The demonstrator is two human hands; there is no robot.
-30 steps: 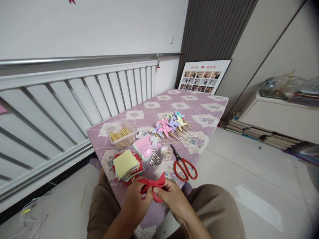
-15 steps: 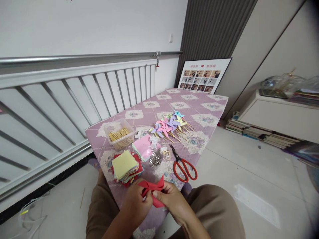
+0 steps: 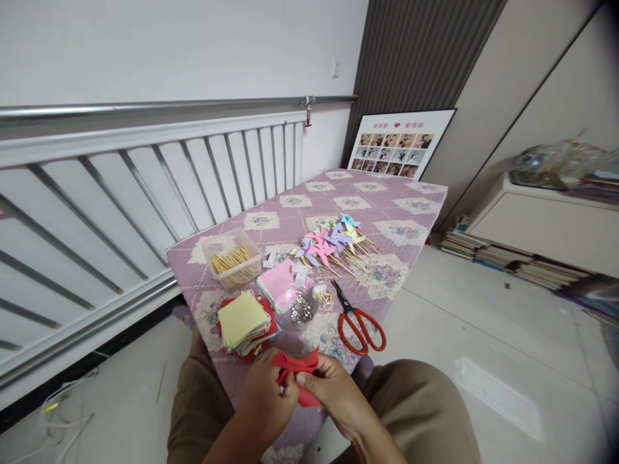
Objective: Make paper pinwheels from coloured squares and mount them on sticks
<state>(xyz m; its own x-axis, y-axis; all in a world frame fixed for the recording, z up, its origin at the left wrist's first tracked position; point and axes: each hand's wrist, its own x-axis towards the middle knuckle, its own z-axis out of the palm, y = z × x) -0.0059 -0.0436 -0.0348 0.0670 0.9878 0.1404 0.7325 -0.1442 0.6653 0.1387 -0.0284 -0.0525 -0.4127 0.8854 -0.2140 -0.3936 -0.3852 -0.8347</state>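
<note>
A red paper pinwheel (image 3: 307, 397) with its blades folded inward is held between both hands above the near end of the table. My left hand (image 3: 269, 391) pinches its left side, and my right hand (image 3: 337, 385) grips the right side with the thumb pressed near the centre. The fingers partly hide the middle. Just beyond lie a stack of coloured paper squares (image 3: 243, 320), pink paper sheets (image 3: 279, 284), a heap of small metal fasteners (image 3: 303, 309) and a small round container (image 3: 323, 296). Red-handled scissors (image 3: 360, 330) rest to the right.
A clear plastic box (image 3: 235, 264) of thin wooden sticks stands at the left edge of the flowered tablecloth (image 3: 353, 202). Finished pinwheels (image 3: 325, 243) on sticks lie mid-table. A white radiator (image 3: 193, 174) runs along the left; a framed photo board (image 3: 399, 145) leans behind.
Both hands stay on the red pinwheel with almost the same grip. Its blade tip beside my right hand sits slightly lower, and the whole view has shifted a little.
</note>
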